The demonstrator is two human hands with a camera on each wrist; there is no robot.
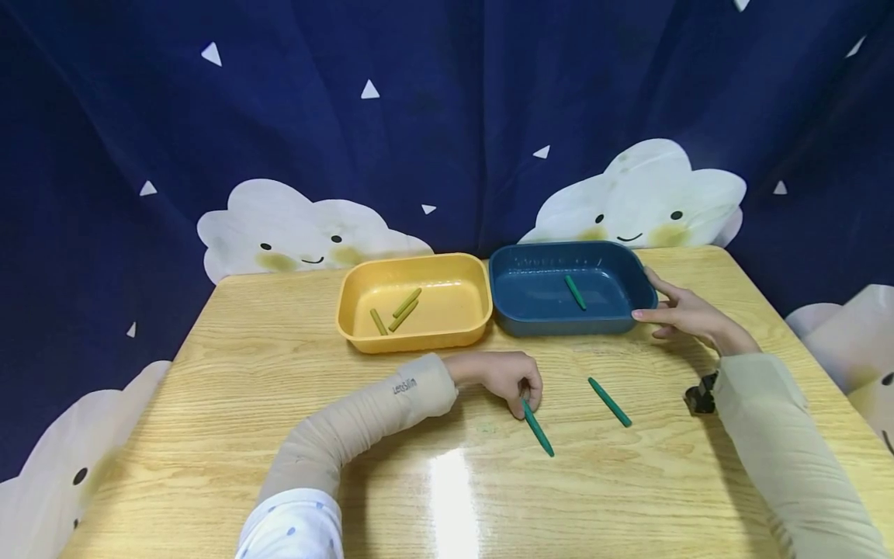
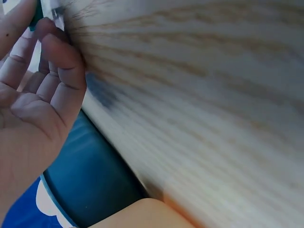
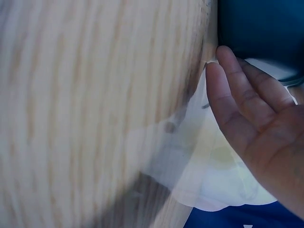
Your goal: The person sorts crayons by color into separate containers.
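Green crayon (image 1: 538, 429) on or just over table (image 1: 230, 373) (can't tell), in front of blue tub (image 1: 573, 326), far end pinched in L hand (image 1: 511, 378), near end free; R hand (image 1: 683, 312), fingers spread, touches blue tub's R end, prob. to steady it.

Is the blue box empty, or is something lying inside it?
Not empty: in the head view, one green crayon lies on the bottom of the blue box; the rest of the bottom looks bare.

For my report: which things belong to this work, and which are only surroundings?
Work, likely:
slim green sticks, one in the left hand
blue rectangular tray, touched by the right hand
yellow rectangular tray, olive sticks inside

Surroundings:
navy cloud-print curtain
pale wooden table
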